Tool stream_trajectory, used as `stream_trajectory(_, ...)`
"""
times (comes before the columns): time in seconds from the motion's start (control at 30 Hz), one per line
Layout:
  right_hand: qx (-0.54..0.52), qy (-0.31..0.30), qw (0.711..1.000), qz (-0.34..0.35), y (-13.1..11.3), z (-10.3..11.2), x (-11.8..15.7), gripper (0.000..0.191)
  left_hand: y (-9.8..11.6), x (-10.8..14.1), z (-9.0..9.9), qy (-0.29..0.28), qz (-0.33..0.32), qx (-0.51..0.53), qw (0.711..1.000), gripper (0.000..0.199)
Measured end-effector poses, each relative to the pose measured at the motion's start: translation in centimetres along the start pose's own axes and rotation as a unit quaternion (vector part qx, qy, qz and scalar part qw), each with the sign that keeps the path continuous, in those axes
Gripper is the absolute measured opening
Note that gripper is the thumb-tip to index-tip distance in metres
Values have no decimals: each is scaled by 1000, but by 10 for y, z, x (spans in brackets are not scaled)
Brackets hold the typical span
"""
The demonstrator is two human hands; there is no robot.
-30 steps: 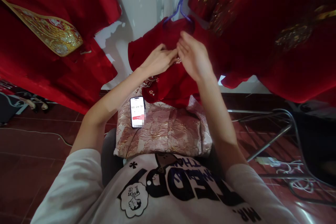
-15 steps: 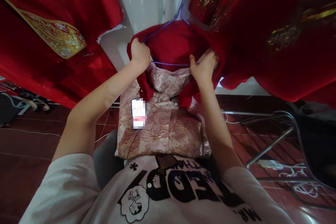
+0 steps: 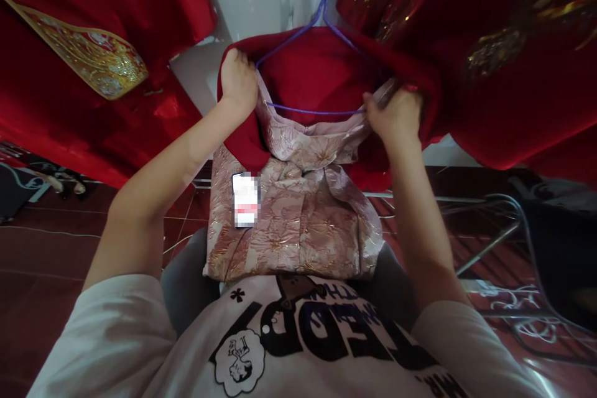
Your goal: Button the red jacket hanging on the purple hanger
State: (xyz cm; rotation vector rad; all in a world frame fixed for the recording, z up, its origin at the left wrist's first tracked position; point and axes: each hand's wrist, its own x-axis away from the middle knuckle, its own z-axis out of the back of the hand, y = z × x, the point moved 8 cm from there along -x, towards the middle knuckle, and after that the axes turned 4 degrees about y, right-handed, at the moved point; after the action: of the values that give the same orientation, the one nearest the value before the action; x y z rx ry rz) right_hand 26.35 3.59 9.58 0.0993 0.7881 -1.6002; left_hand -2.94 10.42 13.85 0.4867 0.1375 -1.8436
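Note:
A purple wire hanger [image 3: 317,111] hangs in front of me, with red cloth [image 3: 308,71] behind and around it. A pink floral brocade garment [image 3: 289,224] rests over my lap, its upper edge raised to the hanger's bar. At the hanger's left end, my left hand [image 3: 239,84] is closed on the red cloth and the garment's edge. My right hand [image 3: 396,112] grips the garment's edge and the red cloth on the right side; its fingertips are partly hidden by cloth. A lit phone [image 3: 245,200] lies on the brocade at the left.
Red garments with gold embroidery [image 3: 107,62] hang on both sides. At the right stand a dark metal-framed chair [image 3: 559,255] and a tangle of white cables [image 3: 527,305] on the tiled floor. Shoes [image 3: 79,188] sit at the far left.
My right hand has moved right and outward, and the opening between my hands is wider. My left hand has shifted slightly left and up. More of the brocade's edge shows.

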Motion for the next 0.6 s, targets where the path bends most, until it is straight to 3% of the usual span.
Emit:
stream_trajectory(0.1,44,-35,994,-90,10,25,-4,41,-2,6,8,20,-67,17,997,66)
stream_trajectory(0.17,36,-77,991,-102,12,40,-8,42,-11,11,11,7,-86,34,996,65)
stream_trajectory(0.33,-109,-175,971,-119,26,55,-8,30,-59,17,2,-68,-15,122,990,56)
stream_trajectory(0.47,-236,-132,959,-86,31,55,-7,6,-74,18,-3,-66,7,236,970,48)
stream_trajectory(0.6,-268,-46,962,-32,27,52,-7,11,-66,25,2,-22,2,179,984,44)
